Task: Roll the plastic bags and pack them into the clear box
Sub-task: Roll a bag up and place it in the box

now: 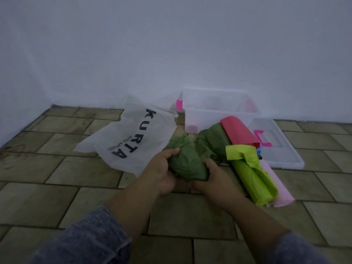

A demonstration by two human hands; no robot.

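Note:
A dark green plastic bag (185,161), partly rolled into a thick bundle, lies on the tiled floor between both my hands. My left hand (162,172) grips its left end and my right hand (209,180) grips its right end. A second dark green bag (211,141) lies just behind. To the right is a pile of folded bags: red (238,130), lime green (251,172) and pink (276,185). The clear box (217,111) stands open against the wall behind the pile, with pinkish shapes inside.
A white bag printed KURTA (131,138) lies flat to the left. The clear lid (280,147) with a pink handle (262,138) rests on the floor to the right of the box. A white wall rises behind, with a corner at the far left.

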